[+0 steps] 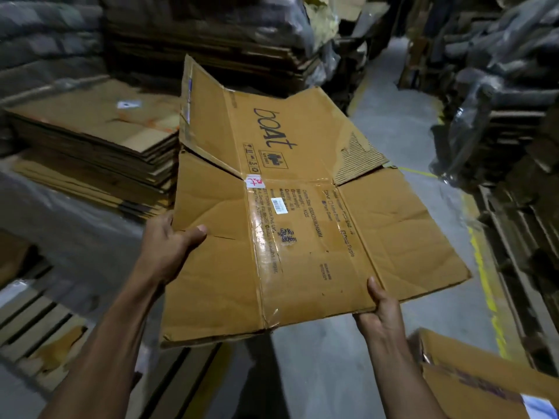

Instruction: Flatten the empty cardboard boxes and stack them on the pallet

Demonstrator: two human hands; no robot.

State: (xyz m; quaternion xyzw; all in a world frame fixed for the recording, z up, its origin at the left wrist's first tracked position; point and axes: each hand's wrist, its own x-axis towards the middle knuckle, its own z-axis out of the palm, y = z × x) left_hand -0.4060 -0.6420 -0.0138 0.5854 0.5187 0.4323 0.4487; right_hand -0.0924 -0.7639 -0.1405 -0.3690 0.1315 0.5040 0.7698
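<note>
hands (272, 282) gripping flattened box (302, 213), stack (99, 137) nearby

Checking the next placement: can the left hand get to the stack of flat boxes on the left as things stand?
Probably not freely: the left hand grips the flattened box, as does the right hand. The path to the stack looks open, though.
</note>
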